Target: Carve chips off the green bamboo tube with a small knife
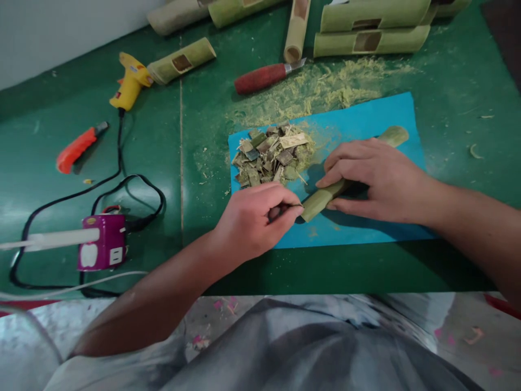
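My right hand (374,179) is wrapped over a slim green bamboo piece (323,200), which slants across a blue sheet (382,111). Its far end shows past my knuckles, and the near end points at my left hand (260,220). The left thumb and forefinger pinch something thin and dark against that near end; it is mostly hidden, too small to name. Just beyond my left hand lies a heap of bamboo chips (272,155), on the sheet's left part.
A red-handled knife (264,77) lies behind the sheet among bamboo dust. Bamboo tubes with cut windows (370,43) line the back. At left are a yellow glue gun (132,81), an orange cutter (79,149), a purple power socket (101,241) and black cable.
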`<state>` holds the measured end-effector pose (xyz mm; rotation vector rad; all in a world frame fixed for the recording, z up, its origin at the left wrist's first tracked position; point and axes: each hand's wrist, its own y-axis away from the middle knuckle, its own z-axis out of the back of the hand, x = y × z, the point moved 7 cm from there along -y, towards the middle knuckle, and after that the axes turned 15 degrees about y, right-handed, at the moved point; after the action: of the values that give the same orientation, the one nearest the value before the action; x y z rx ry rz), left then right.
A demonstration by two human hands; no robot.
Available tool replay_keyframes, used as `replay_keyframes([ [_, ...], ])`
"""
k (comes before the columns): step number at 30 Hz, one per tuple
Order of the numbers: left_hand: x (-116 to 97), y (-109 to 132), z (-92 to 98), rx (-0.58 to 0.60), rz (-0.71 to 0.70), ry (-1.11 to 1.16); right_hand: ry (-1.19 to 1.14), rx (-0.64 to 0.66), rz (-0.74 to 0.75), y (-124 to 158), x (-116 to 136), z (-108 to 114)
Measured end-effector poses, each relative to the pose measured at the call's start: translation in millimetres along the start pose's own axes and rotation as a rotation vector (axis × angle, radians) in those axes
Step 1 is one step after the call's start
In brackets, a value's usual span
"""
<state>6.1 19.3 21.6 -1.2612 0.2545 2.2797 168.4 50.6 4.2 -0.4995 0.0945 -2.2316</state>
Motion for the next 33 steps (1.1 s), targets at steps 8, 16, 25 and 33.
replay_keyframes([
  [8, -3.7, 1.9, -1.2, 0.001, -0.016, -0.149, -0.017, 0.037, -0.040, -1.0, -1.2, -1.0],
  [16, 3.7, -3.3, -1.1, 0.003, 0.102, -0.014, -0.001, 0.026, -0.034, -0.5, -1.2, -1.8],
  [25, 16.0, -10.9, -0.5, 0.060, 0.252, 0.112, 0.002, 0.011, -0.010, -0.6, -1.6, -3.6],
  [33, 15.1, -17.8, -7.5, 0.142, 0.211, -0.021, 0.004, 0.014, 0.000, -0.6, -1.9, -4.0],
])
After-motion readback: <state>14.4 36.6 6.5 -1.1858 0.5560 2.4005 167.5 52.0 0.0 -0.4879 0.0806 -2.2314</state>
